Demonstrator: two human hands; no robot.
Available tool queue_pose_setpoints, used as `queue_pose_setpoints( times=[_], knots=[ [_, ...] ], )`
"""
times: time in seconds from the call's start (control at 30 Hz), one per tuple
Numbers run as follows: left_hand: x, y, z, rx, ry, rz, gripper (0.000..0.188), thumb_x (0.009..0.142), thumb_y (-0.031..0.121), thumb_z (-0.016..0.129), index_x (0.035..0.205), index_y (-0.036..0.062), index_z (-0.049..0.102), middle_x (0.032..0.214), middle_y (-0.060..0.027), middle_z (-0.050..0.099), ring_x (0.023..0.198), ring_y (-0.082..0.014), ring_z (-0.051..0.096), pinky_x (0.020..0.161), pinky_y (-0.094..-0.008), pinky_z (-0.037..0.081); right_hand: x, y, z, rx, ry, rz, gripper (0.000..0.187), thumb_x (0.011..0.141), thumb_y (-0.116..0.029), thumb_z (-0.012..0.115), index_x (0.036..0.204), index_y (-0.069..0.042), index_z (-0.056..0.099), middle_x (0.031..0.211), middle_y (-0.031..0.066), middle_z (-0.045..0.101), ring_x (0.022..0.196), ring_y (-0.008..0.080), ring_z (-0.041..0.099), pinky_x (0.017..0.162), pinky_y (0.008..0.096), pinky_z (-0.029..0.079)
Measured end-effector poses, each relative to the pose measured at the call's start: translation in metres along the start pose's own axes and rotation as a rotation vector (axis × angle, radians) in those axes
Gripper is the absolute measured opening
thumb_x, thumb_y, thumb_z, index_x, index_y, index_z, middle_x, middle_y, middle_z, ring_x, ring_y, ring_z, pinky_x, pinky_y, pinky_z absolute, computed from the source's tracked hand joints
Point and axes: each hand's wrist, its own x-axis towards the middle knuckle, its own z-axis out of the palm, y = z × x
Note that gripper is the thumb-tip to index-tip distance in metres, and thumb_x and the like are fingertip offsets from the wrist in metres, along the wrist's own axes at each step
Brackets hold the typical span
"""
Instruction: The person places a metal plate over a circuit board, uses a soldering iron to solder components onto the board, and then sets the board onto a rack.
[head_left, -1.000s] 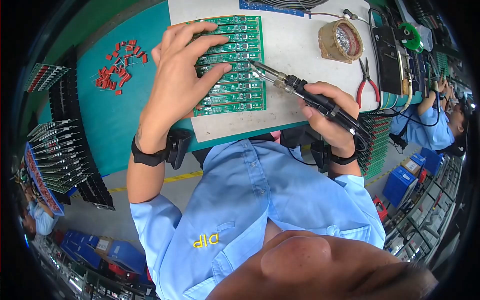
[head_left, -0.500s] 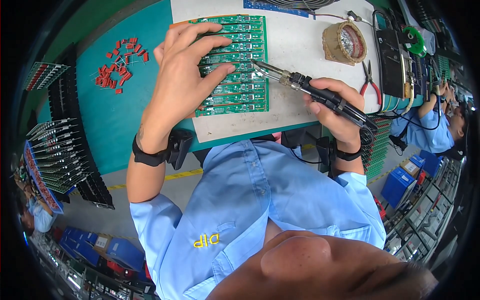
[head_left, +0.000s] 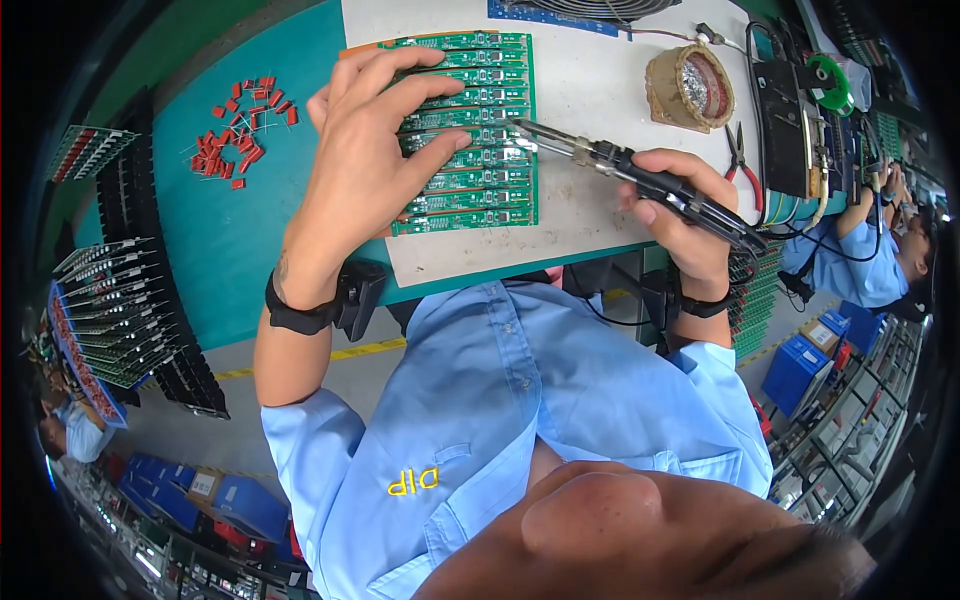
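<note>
A panel of several narrow green circuit boards (head_left: 497, 179) lies on the white part of the bench. My left hand (head_left: 362, 150) rests on its left side, fingers spread across the boards, the thumb apart from the others. In my right hand (head_left: 685, 215) is a black-handled soldering iron (head_left: 600, 155), slanting up and to the left. Its metal tip is at the right part of the panel, near the middle rows; whether it touches a board I cannot tell. A thin metal guide seems to run beside the tip, blurred.
Loose red components (head_left: 232, 135) with wire leads lie on the teal mat (head_left: 285, 205). To the right are a round tan pot (head_left: 690, 88), red-handled pliers (head_left: 738, 165) and a green spool (head_left: 828, 84). Racked boards (head_left: 115, 310) stand at left. Other people sit at both sides.
My right hand and the soldering iron have shifted slightly right, and the tip has drawn a little to the right over the boards. My left hand stays in place.
</note>
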Motion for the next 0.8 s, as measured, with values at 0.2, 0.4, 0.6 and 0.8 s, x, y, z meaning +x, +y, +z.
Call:
queue_pose_setpoints(
  times=[0.2, 0.4, 0.6, 0.8],
  knots=[
    [0.001, -0.002, 0.002, -0.048, 0.015, 0.013, 0.040, 0.077, 0.019, 0.090, 0.114, 0.0125, 0.078, 0.137, -0.0007, 0.065, 0.136, -0.0300, 0.048, 0.109, -0.0467, 0.030, -0.003, 0.001, -0.001, -0.050, 0.052, -0.059, 0.043, 0.085, -0.003, 0.078, 0.125, 0.007, 0.066, 0.103, 0.0170, 0.075, 0.090, 0.0219, 0.074, 0.084, 0.0346, 0.062],
    [0.003, -0.004, -0.001, -0.022, 0.058, 0.015, 0.046, 0.080, 0.021, 0.088, 0.122, 0.0098, 0.074, 0.139, -0.0064, 0.064, 0.133, -0.0324, 0.052, 0.110, -0.0464, 0.035, -0.028, 0.026, -0.015, -0.101, 0.210, -0.233, 0.045, 0.088, -0.004, 0.076, 0.130, 0.007, 0.062, 0.104, 0.0183, 0.074, 0.091, 0.0247, 0.074, 0.089, 0.0388, 0.061],
    [0.000, -0.012, -0.006, 0.169, 0.167, -0.086, 0.058, 0.089, 0.029, 0.084, 0.137, 0.0032, 0.063, 0.139, -0.0185, 0.062, 0.131, -0.0382, 0.054, 0.110, -0.0486, 0.043, -0.039, 0.054, -0.018, 0.023, 0.758, -0.352, 0.047, 0.089, -0.004, 0.081, 0.132, 0.004, 0.064, 0.111, 0.0146, 0.075, 0.102, 0.0168, 0.071, 0.094, 0.0302, 0.056],
    [-0.001, -0.005, -0.011, 0.181, 0.091, -0.171, 0.063, 0.091, 0.032, 0.083, 0.139, -0.0013, 0.058, 0.140, -0.0224, 0.061, 0.132, -0.0399, 0.054, 0.110, -0.0511, 0.044, -0.032, 0.019, -0.008, -0.052, 0.412, -0.235, 0.046, 0.091, -0.002, 0.075, 0.134, 0.005, 0.060, 0.106, 0.0157, 0.074, 0.095, 0.0210, 0.072, 0.093, 0.0336, 0.057]
  ],
)
